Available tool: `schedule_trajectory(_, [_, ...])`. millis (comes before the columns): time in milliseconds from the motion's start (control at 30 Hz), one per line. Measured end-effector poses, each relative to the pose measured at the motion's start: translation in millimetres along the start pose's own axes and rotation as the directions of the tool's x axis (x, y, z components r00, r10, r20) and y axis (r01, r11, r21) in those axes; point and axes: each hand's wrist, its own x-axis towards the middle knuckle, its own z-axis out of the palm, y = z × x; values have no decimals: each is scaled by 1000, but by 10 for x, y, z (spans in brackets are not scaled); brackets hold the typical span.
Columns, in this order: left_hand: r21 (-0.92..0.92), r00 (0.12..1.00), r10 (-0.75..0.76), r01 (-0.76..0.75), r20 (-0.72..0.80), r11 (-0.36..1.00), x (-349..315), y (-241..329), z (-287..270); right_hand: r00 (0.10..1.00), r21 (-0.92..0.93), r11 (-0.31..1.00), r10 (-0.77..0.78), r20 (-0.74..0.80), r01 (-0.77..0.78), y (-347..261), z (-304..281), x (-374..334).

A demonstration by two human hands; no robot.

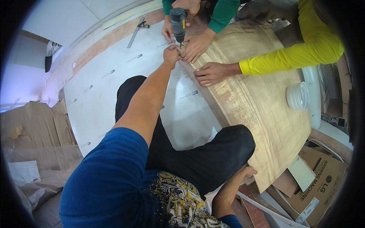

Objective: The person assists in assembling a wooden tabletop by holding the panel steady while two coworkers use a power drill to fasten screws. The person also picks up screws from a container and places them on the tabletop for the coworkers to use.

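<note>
My left arm reaches far out, and my left hand (172,57) is closed at the far end of a wooden panel's (262,125) left edge; what its fingers hold is hidden. Just beyond it, a grey and black cordless drill (178,23) points down at that edge, held by a co-worker's hand (189,5). Beside my right knee, my right hand (248,173) is closed on the panel's near edge, fingers partly hidden. A hand (198,46) from a green sleeve presses on the panel, and a hand (213,74) from a yellow sleeve grips its left edge.
A white printed sheet (102,91) lies under the panel and my legs. A metal combination square (135,33) rests at its far edge. Stacked clear round containers (297,95) stand on the panel's right side. Cardboard (317,186) and offcuts lie at the lower right, brown sheeting (38,129) at left.
</note>
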Motion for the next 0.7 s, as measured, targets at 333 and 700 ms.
schedule_trajectory(333, [158, 999, 32, -38, 42, 987, -112, 61, 14, 997, -136, 988, 73, 0, -73, -105, -63, -98])
schedule_trajectory(700, [205, 996, 93, -89, -9, 975, -95, 152, -132, 995, -13, 995, 95, 36, -95, -92, -38, -207])
